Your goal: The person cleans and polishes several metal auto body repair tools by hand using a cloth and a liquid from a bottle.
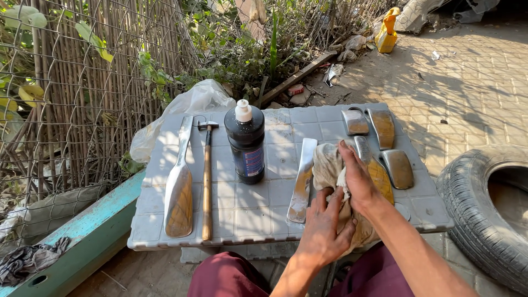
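Place: an outdoor yard with a paved brick ground, a wire fence (82,82) with dry sticks and green plants behind it.
Tyre: a big black tyre (484,214) lies on the ground at the right, just beside the table.
Table: a low grey plastic table (247,212) with a square pattern stands in front of the person's knees.
Bag: a see-through plastic bag (192,102) sits at the table's far left corner.
Long spoon tool: a long flat metal tool (179,187) lies at the left of the table.
Hammer: a small hammer (207,181) with a wooden handle lies just beside it.
Bottle: a dark bottle (245,146) with a white cap stands upright in the middle.
Flat bar: a flat metal bar (302,181) lies right of the bottle, near the cloth.
Cloth: a dirty pale cloth (330,170) is bunched up near the front right of the table.
Metal pieces: three shiny blocks (383,127) lie at the back right.
Left hand: the left hand (323,231) grips the lower cloth, fingers curled and pressed together.
Right hand: the right hand (357,179) presses on the cloth over a rusty metal piece (381,180), fingers close together.
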